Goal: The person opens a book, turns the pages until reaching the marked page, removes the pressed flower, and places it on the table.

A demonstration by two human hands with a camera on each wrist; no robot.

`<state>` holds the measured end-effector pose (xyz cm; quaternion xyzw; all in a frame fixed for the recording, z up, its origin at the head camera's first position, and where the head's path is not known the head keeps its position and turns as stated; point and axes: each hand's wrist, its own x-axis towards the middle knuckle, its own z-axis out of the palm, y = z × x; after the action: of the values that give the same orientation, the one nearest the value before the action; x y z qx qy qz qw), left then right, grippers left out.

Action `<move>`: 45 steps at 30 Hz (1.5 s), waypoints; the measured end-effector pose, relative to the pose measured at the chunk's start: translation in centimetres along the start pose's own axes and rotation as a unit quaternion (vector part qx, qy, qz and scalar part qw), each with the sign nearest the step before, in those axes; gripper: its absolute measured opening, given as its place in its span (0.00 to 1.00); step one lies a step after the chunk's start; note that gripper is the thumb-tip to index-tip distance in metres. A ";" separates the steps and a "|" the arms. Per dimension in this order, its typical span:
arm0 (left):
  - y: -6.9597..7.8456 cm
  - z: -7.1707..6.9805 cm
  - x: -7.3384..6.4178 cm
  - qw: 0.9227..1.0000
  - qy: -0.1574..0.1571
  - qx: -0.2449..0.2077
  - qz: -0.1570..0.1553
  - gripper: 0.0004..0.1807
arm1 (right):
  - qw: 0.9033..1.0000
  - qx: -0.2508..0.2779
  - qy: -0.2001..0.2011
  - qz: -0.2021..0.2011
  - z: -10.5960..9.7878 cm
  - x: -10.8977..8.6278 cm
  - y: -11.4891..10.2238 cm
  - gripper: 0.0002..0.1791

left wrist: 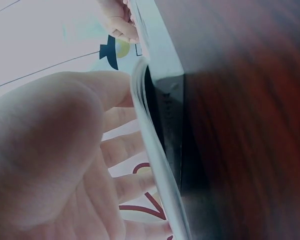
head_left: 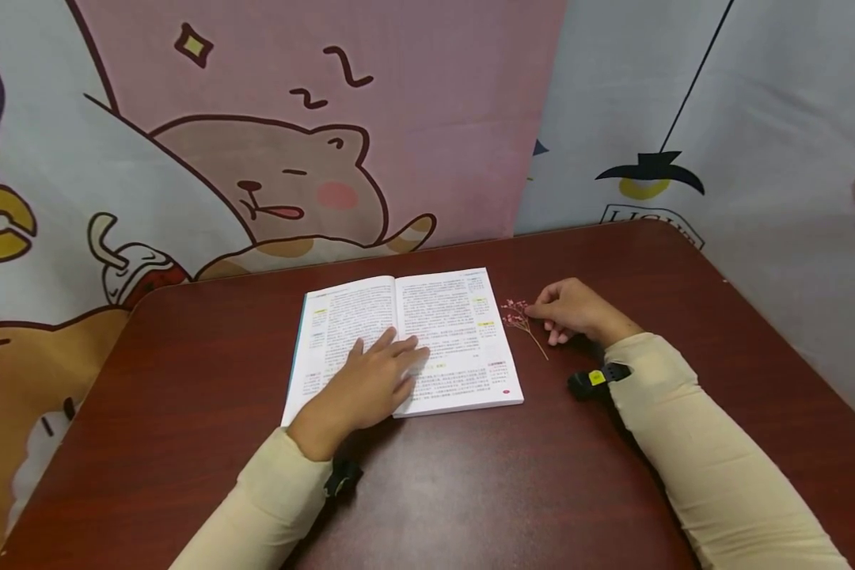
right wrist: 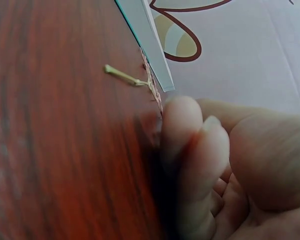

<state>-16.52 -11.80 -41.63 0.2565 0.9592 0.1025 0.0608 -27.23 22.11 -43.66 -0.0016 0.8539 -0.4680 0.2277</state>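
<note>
An open book (head_left: 445,332) with printed pages lies on the table. My left hand (head_left: 366,384) rests on it near the spine, fingers spread; in the left wrist view, the left hand (left wrist: 65,145) has its fingertips against the page edge. To the right of the book is a small dried sprig of pink flowers (head_left: 518,318) with a thin stem. My right hand (head_left: 573,309) pinches the flowery end between thumb and index finger, the other fingers curled. The right wrist view shows the sprig's pale stem (right wrist: 122,75) just past the right hand's fingertips (right wrist: 182,117).
The dark red-brown wooden table (head_left: 442,491) extends around the book. Behind it hangs a cloth (head_left: 463,142) printed with a sleeping cartoon bear. A dark wrist strap device (head_left: 590,383) sits under the right cuff, and another (head_left: 343,478) under the left.
</note>
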 end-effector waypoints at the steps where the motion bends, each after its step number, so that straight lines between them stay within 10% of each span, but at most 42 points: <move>1: 0.0 0.0 0.0 1.000 -0.001 -0.001 0.000 0.25 | 1.000 0.000 0.000 0.000 0.0 -0.1 -0.1 0.15; 18: 0.5 -0.5 0.0 1.000 0.001 0.017 0.013 0.25 | 0.999 0.023 -0.024 -0.040 1.9 -3.8 -2.2 0.19; 45: -1.5 -0.5 -3.5 0.999 0.020 0.030 0.015 0.44 | 0.996 0.020 -0.077 -0.040 5.6 -3.8 -1.0 0.14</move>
<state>-14.26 -14.89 -41.27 0.2708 0.9588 0.0797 0.0326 -21.86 17.90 -43.97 -0.0670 0.8237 -0.4918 0.2741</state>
